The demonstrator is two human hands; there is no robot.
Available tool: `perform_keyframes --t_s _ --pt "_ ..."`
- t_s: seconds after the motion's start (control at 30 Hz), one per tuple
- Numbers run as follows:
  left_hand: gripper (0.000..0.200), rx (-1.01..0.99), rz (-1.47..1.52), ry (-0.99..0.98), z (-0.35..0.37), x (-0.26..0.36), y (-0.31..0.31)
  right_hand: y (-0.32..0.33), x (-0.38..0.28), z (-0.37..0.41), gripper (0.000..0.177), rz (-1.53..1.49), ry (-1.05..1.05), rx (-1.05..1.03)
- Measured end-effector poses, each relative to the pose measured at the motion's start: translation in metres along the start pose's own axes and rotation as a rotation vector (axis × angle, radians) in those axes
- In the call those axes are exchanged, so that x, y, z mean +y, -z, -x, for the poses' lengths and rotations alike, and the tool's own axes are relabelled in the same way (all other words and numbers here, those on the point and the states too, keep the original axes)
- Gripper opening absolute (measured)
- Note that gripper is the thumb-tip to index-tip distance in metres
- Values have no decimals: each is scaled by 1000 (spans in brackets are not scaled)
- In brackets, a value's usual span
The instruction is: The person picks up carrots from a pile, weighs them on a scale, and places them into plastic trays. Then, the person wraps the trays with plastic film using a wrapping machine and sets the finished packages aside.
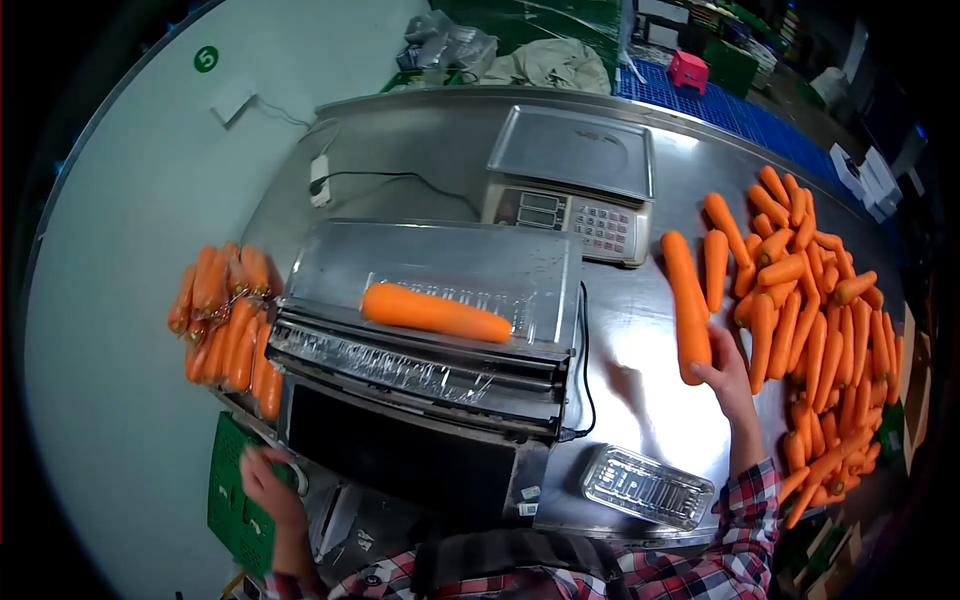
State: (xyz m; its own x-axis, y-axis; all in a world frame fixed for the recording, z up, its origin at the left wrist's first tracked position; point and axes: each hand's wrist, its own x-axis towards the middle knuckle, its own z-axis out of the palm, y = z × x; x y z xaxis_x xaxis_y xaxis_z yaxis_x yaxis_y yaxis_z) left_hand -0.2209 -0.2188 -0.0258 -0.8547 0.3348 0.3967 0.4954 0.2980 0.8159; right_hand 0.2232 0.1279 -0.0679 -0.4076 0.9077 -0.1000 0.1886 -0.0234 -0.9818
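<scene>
A large carrot (pixel 684 290) lies lengthwise on the right part of the steel table. My right hand (pixel 731 378) is closed on its near end, the thumb resting on the tip. Another big carrot (pixel 435 313) lies across the metal plate of the film-wrapping machine (pixel 330 255), apart from both hands. Left of the machine's front, my left hand (pixel 270 488) hangs above a green crate (pixel 232 500). It is slightly blurred, with loosely bent fingers and nothing visible in it. A clear plastic tray (pixel 648 487) sits near the table's front edge, below my right hand.
A big heap of loose carrots (pixel 830 340) covers the table's right side. Wrapped carrot packs (pixel 228 320) are stacked left of the machine. Behind it stand a weighing scale (pixel 570 190) and a power strip (pixel 320 180) with a black cable.
</scene>
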Motion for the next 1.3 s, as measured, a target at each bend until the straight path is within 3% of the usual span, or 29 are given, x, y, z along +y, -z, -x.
perform_keyframes --t_s 0.07,0.1,0.2,0.3,0.4,0.43,0.5,0.57,0.6,0.63,0.73,0.8,0.93,1.0,1.03,1.1,1.2,1.3 --pt "19 -85 32 223 70 -60 44 -29 -27 -21 64 -11 133 -148" --pt "29 -196 -96 353 115 -122 69 -47 -39 -32 62 13 127 -207" --pt "34 -708 -500 663 192 -187 92 -107 -64 -69 49 232 349 -304" --pt "41 -1137 -660 656 211 -216 98 -163 -70 -99 38 411 526 -311" --pt "49 -1490 -681 514 188 -224 96 -196 -78 -110 33 623 487 -360" --pt "52 -1583 -647 455 172 -223 98 -196 -64 -120 32 589 622 -339" --pt "59 -1693 -446 453 114 -191 93 -196 -109 -87 34 811 390 -221" --pt "48 -1579 -59 793 18 -65 72 -199 -125 -75 38 1025 206 -190" --pt "48 -1499 188 753 -8 -73 67 -200 -132 -69 40 1135 113 -189" --pt "46 -1418 287 623 -34 -57 58 -204 -135 -65 42 1242 75 -249" --pt "34 -1245 444 153 -99 -52 12 -205 -78 -72 48 727 242 -107" --pt "31 -1139 472 -47 -126 -33 -25 -216 -58 -78 50 656 366 9" --pt "38 -944 266 -583 -173 -25 -102 -261 -100 -62 47 732 69 25" --pt "42 -802 236 -820 -181 -37 -150 -274 -99 -61 45 731 109 72" --pt "44 -862 238 -797 -184 -44 -163 -278 -86 -64 45 781 223 127" --pt "47 -982 225 -750 -191 -56 -180 -287 -95 -56 47 689 207 99" --pt "46 -1158 193 -524 -199 -38 -159 -285 -94 -58 49 636 126 52" --pt "47 -1150 234 -484 -204 -39 -153 -280 -80 -63 50 489 214 21"
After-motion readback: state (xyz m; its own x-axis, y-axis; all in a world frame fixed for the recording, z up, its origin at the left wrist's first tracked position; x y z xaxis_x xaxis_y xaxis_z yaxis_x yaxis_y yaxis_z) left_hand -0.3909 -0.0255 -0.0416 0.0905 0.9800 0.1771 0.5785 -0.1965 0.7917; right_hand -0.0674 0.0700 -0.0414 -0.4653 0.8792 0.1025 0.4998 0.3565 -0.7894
